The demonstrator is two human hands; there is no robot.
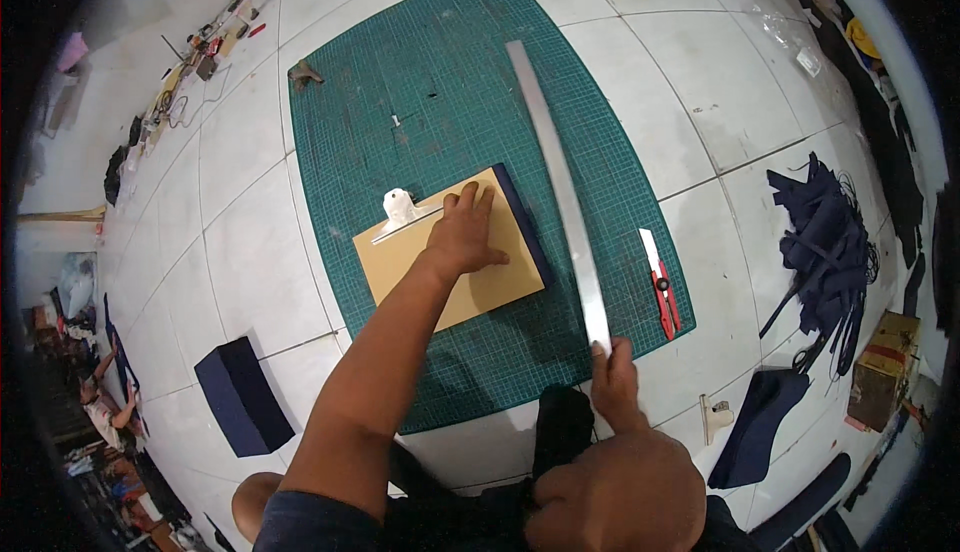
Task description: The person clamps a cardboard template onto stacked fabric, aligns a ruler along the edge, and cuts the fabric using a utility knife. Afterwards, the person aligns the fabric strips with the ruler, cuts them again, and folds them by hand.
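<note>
**On the tiled floor (250, 182): a green cutting mat (460, 62), a metal ruler (564, 192) and a clipboard (482, 290)**

Across the middle of the floor lies the mat, bearing both the ruler and the clipboard. The ruler is on the right half of the mat, its long axis running away from the person and leaning slightly left at the far end. The clipboard lies flat to the left of the ruler, apart from it, its longer axis sloping up from lower left to upper right. Its silver clip (398, 210) sits on the upper-left edge, pointing away, and a strip of dark blue cloth (523, 227) shows along its right edge.

The left hand (463, 237) rests on the clipboard, fingers moderately spread, thumb out to the right. The right hand (620, 392) pinches the ruler's near end, thumb on top. Right of the ruler lies a red cutter (663, 297), blade pointing away.
</note>
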